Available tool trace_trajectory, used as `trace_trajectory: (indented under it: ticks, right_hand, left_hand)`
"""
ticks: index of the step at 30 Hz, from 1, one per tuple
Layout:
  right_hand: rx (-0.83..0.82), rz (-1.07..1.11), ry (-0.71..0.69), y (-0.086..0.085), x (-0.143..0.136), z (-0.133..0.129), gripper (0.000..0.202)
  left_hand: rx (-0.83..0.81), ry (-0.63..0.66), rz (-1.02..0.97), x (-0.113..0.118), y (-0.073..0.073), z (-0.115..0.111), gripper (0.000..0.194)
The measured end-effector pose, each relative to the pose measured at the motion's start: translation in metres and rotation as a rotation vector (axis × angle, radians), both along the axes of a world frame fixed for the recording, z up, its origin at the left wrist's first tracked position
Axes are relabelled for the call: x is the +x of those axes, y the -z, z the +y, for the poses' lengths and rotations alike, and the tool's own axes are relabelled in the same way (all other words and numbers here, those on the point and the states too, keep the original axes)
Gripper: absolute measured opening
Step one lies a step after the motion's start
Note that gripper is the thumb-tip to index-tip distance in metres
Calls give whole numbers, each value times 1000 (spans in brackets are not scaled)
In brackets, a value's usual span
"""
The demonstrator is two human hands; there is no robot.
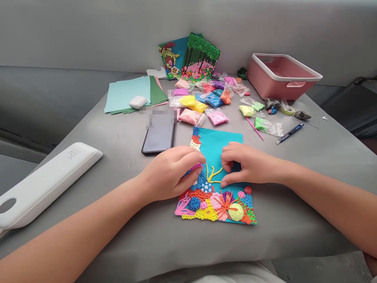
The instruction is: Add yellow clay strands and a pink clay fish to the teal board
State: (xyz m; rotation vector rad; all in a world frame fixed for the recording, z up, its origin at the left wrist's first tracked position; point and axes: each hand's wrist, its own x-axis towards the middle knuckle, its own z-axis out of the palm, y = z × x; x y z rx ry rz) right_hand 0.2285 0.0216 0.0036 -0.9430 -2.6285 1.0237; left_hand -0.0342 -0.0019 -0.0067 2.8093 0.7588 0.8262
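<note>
Turquoise rectangular card, partly crusted with coloured clay: flat on the grey table, presumably for steadiness. Thin yellow branching clay strand: upon it. Left hand: curled over the card's left side; whether pinching, cannot tell. Right hand: thumb and forefinger parted, beside a strand tip.

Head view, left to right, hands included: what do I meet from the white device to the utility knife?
White device → left hand → yellow strands → right hand → utility knife.
</note>
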Motion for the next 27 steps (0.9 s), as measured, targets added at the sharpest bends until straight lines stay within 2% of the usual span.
trace_trajectory:
  ticks: [8, 16, 27]
  right_hand:
    - [-7, -1, -4, -2, 0, 0, 44]
    - [52, 10, 57, 1, -5, -4, 48]
    - [69, -9, 94, 0, -10, -8, 46]
  left_hand:
    - [-52, -47, 17, 1, 1, -2, 15]
    - [-15, -35, 22, 2, 6, 1, 15]
    - [-15, -41, 15, 1, 5, 0, 14]
